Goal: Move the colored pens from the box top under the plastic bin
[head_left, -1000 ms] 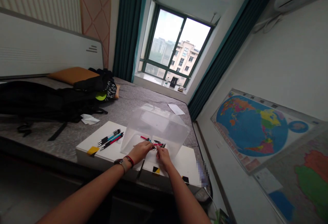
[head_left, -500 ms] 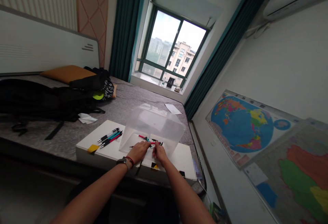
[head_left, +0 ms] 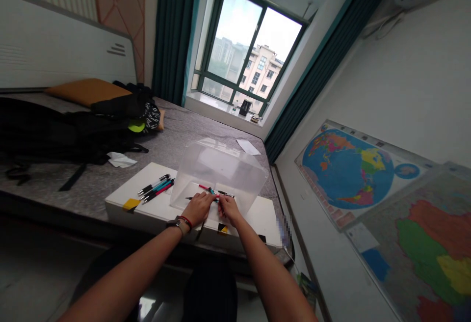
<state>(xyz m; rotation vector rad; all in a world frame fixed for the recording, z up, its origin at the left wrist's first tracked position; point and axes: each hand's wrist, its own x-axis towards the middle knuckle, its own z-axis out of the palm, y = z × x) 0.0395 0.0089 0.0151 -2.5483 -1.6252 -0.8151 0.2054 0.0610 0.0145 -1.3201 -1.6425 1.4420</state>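
My left hand (head_left: 198,207) and my right hand (head_left: 227,209) meet at the mouth of a clear plastic box (head_left: 221,170) lying on its side on a white board (head_left: 154,209). Both hands have their fingers curled around a bunch of pens (head_left: 215,194), red, teal and black, lying inside the box. A watch and a red band sit on my left wrist. A second row of several pens (head_left: 156,189) lies on the board to the left of the box, untouched.
The board rests on a grey bed (head_left: 176,140). A black backpack (head_left: 55,135) and an orange pillow (head_left: 86,91) lie at the left. Paper scraps (head_left: 119,160) and a white sheet (head_left: 248,147) lie on the bed. World maps (head_left: 349,170) lean against the right wall.
My hands have drawn a little closer together over the pens in the box. The view has shifted slightly downward and back; the loose pens on the left have not moved.
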